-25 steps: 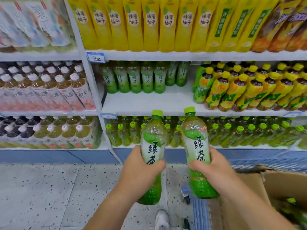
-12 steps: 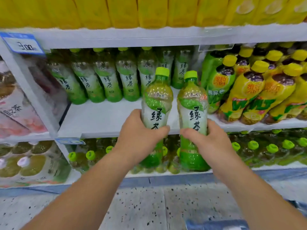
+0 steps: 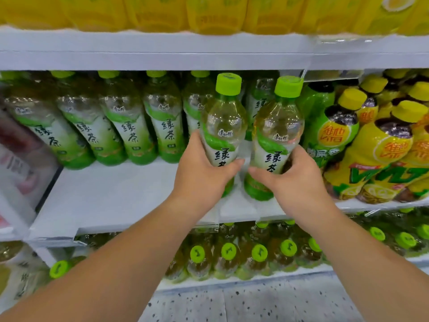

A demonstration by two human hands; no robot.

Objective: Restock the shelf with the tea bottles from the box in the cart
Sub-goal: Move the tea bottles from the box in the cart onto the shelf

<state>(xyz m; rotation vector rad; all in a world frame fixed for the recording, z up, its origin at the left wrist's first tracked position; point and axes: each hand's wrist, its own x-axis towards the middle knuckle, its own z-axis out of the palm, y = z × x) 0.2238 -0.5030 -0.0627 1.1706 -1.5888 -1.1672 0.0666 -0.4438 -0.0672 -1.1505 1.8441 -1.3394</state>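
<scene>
Two green tea bottles with lime caps stand upright side by side over the white middle shelf (image 3: pixel 111 201). My left hand (image 3: pixel 202 175) grips the left bottle (image 3: pixel 222 122) around its label. My right hand (image 3: pixel 294 182) grips the right bottle (image 3: pixel 277 126) the same way. Their bases are at or just above the shelf surface; I cannot tell if they touch it. A row of several matching green tea bottles (image 3: pixel 130 126) stands at the back of the same shelf. The box and cart are out of view.
Yellow-capped lemon tea bottles (image 3: pixel 380 145) crowd the shelf right of my right hand. Yellow bottles (image 3: pixel 209 12) fill the shelf above. More green-capped bottles (image 3: pixel 232 254) fill the shelf below. A pink-labelled pack (image 3: pixel 21 159) sits at the left. Speckled floor (image 3: pixel 255 303) lies underneath.
Both hands have carried the two bottles up and forward from above the floor to the middle shelf. The view has closed in on the shelf, and the cart's box has left the frame.
</scene>
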